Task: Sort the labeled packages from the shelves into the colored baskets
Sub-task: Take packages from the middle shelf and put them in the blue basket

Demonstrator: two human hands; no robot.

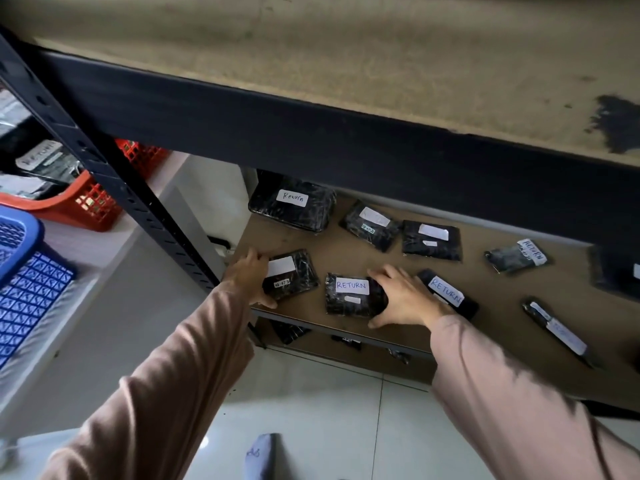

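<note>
Several black wrapped packages with white labels lie on the brown shelf board (346,251). My left hand (247,277) grips the left end of a package with a blank white label (294,275) near the shelf's front left corner. My right hand (401,294) is curled round the right end of a package marked RETURN (349,294). Just right of that hand lies another RETURN package (450,292). Farther back sit a larger package marked Return (294,206), two more labelled ones (370,221) (433,240) and a small RETURN package (519,256).
A red basket (79,202) holding packages and a blue basket (24,271) stand on a white surface to the left. A black steel upright (114,181) and the upper shelf's beam (311,133) frame the opening. A long thin package (557,332) lies at the front right.
</note>
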